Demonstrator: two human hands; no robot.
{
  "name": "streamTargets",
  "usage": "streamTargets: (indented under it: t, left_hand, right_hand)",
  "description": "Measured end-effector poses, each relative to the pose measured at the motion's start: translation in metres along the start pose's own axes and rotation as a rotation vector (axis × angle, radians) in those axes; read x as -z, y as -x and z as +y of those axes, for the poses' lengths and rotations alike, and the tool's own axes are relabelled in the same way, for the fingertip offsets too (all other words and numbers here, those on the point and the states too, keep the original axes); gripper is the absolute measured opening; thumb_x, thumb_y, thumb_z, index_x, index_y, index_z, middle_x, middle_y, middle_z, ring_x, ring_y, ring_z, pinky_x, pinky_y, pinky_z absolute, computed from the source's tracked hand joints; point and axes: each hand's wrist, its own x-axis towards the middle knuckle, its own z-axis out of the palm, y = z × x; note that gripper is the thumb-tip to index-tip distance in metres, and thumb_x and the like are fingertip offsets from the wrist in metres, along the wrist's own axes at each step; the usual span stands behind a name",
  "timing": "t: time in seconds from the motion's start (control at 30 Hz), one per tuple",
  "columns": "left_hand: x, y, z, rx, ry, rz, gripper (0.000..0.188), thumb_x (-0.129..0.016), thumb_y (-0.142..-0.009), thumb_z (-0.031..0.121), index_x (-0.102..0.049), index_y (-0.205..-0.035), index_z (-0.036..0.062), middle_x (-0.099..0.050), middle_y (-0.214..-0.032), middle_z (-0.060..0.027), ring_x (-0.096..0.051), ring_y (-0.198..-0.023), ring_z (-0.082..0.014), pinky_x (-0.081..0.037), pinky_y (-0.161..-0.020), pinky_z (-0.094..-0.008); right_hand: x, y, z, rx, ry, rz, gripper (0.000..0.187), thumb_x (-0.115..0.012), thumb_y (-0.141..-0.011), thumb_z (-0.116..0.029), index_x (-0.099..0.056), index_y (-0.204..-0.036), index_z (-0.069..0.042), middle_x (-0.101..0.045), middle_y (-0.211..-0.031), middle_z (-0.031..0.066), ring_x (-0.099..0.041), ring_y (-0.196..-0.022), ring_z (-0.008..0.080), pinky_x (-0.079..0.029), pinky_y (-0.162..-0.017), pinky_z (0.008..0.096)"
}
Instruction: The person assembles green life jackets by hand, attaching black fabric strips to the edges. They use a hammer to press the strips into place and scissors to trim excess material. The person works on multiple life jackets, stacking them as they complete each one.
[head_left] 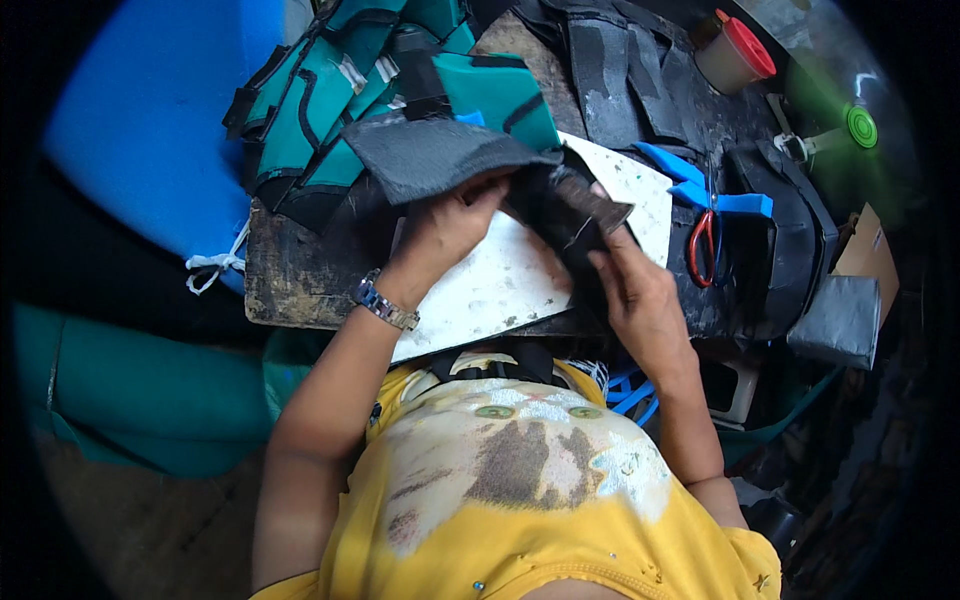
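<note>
Both hands grip a black fabric piece (560, 205) above the white board (500, 280).
Left hand (450, 225) pinches its grey flap; right hand (640, 290) clamps its lower edge.

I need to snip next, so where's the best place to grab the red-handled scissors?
Take the red-handled scissors by the red loops, coming from above on the right hand side. They lie flat on the dark bench, loops towards the person, blades pointing away under blue pieces.

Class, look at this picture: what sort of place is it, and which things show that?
Probably a small sewing or leather-goods workshop: stacked teal and black cut pieces, red-handled scissors and a glue-stained worktable.
</note>
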Motion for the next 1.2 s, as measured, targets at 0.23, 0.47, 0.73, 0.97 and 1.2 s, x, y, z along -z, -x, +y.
streamTargets:
  t: [0.23,0.47,0.73,0.97,1.2]
  left_hand:
    - [-0.003,-0.001,-0.001,0.343,0.318,-0.065,0.029,-0.066,-0.095,0.023,-0.068,-0.115,0.0020,-0.071,-0.115,-0.0173,-0.066,-0.108,-0.0326,-0.048,-0.096,-0.0398]
    - [0.001,-0.005,0.008,0.245,-0.052,-0.053,0.028,-0.065,-0.095,0.016,-0.068,-0.120,0.0024,-0.072,-0.113,-0.0127,-0.067,-0.103,-0.0231,-0.050,-0.094,-0.0338]
    - [0.008,-0.003,0.007,0.158,-0.001,-0.044,0.031,-0.070,-0.094,0.016,-0.068,-0.123,0.0060,-0.070,-0.118,-0.0105,-0.066,-0.109,-0.0225,-0.049,-0.098,-0.0363]
    - [0.000,0.015,-0.001,0.049,-0.140,0.088,0.043,-0.071,-0.094,0.027,-0.063,-0.133,0.0104,-0.064,-0.133,-0.0133,-0.059,-0.125,-0.0285,-0.041,-0.110,-0.0413]
    - [0.008,0.022,-0.013,-0.108,-0.448,0.087,0.065,-0.069,-0.092,0.034,-0.048,-0.146,0.0062,-0.054,-0.142,-0.0159,-0.050,-0.133,-0.0340,-0.037,-0.115,-0.0465]
  right_hand:
    - [0.002,-0.009,-0.002,-0.041,-0.033,-0.003,0.045,-0.066,-0.095,-0.006,-0.056,-0.138,-0.005,-0.068,-0.109,0.0263,-0.066,-0.100,0.0466,-0.053,-0.083,0.0387]
    - [0.000,-0.019,-0.004,0.027,0.026,-0.063,0.043,-0.064,-0.095,-0.004,-0.056,-0.137,-0.003,-0.069,-0.104,0.0257,-0.069,-0.091,0.0415,-0.054,-0.081,0.0413]
    - [0.008,0.004,0.005,-0.072,-0.002,-0.094,0.043,-0.063,-0.097,-0.008,-0.053,-0.138,0.001,-0.066,-0.096,0.0302,-0.068,-0.085,0.0440,-0.053,-0.075,0.0383]
    - [0.051,0.062,0.026,-0.104,0.013,-0.096,0.043,-0.061,-0.097,-0.004,-0.053,-0.138,0.001,-0.065,-0.089,0.0265,-0.065,-0.074,0.0411,-0.052,-0.073,0.0355]
    - [0.028,0.044,0.018,0.043,-0.108,0.156,0.049,-0.063,-0.096,-0.004,-0.051,-0.143,-0.004,-0.068,-0.092,0.0248,-0.070,-0.077,0.0349,-0.053,-0.069,0.0383]
